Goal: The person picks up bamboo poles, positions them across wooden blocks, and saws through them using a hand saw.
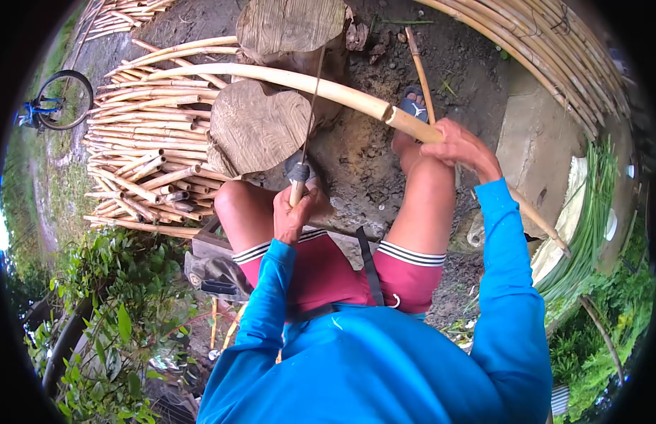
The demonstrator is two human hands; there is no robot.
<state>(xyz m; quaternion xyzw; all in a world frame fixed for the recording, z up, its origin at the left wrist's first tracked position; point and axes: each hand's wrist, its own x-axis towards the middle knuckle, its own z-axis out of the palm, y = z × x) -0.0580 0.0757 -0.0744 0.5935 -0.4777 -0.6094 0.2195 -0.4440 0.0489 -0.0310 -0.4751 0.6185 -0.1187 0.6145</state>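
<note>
My left hand (294,214) is closed around the pale handle of a machete (297,192), whose long thin blade points away from me and shows nearly edge-on. The blade crosses the view of a pale bamboo pole (292,79); I cannot tell whether they touch. My right hand (461,150) grips this pole above my right knee, near a joint in the bamboo. From there the pole reaches leftward over a cut log stump (261,127). A thinner length of bamboo (536,212) shows beyond my right wrist; whether it is the same pole is hidden.
Stacked bamboo poles (148,134) lie at left, beside the stump and a second log (292,27). Bundled long poles (547,49) curve along the upper right. A thin stick (418,67) stands near my sandal (414,106). Green stalks (589,226) lie at right; a bicycle wheel (65,99) stands far left.
</note>
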